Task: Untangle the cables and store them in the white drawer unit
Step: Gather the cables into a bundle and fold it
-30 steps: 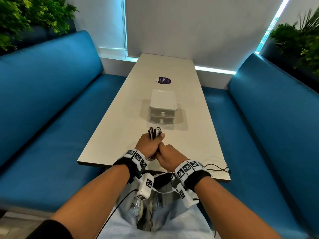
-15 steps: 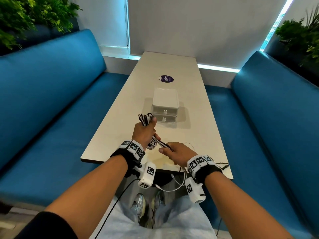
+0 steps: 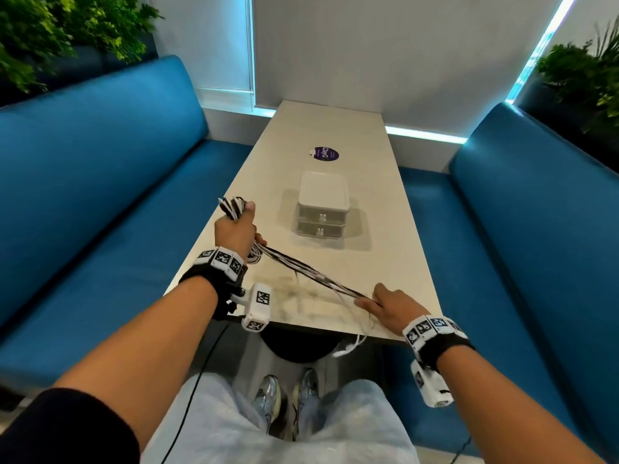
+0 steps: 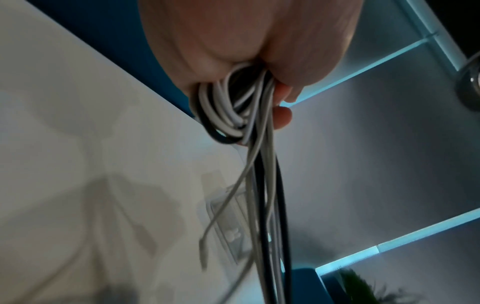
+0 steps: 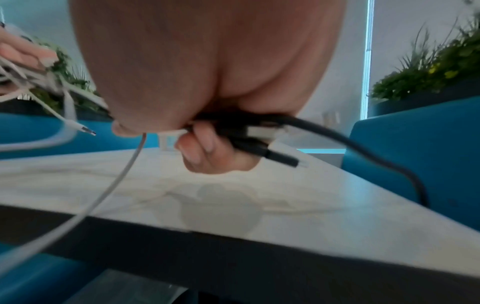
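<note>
On the far left I see a blue bench [image 3: 100,182] with a plant [image 3: 57,31] above its backrest. My left hand [image 3: 236,229] is raised over the left edge of the table [image 3: 385,262], its fingers [image 4: 281,119] curled round a coiled bundle of black and white cables [image 3: 301,266]. Loops of the bundle stick out above the fist; the left wrist view shows more loops below it and several strands leaving the grip.

From the fist, the strands run taut and slanting down to the right, above the tabletop. One white plug end [image 5: 87,130] dangles free from the bundle. A white strand also sags over the near table edge.

The drawer unit [image 3: 322,205] stands at mid-table, beyond the strands and apart from both hands. Both of its drawers are closed. A purple sticker [image 3: 324,153] lies on the table behind it.

My right hand [image 3: 390,306] is low at the near right corner of the table. Its fingers [image 5: 200,148] are folded round the black cable ends, with a black plug [image 5: 281,158] protruding from the grip. A second blue bench [image 3: 536,229] and a plant [image 3: 582,72] occupy the right side.
</note>
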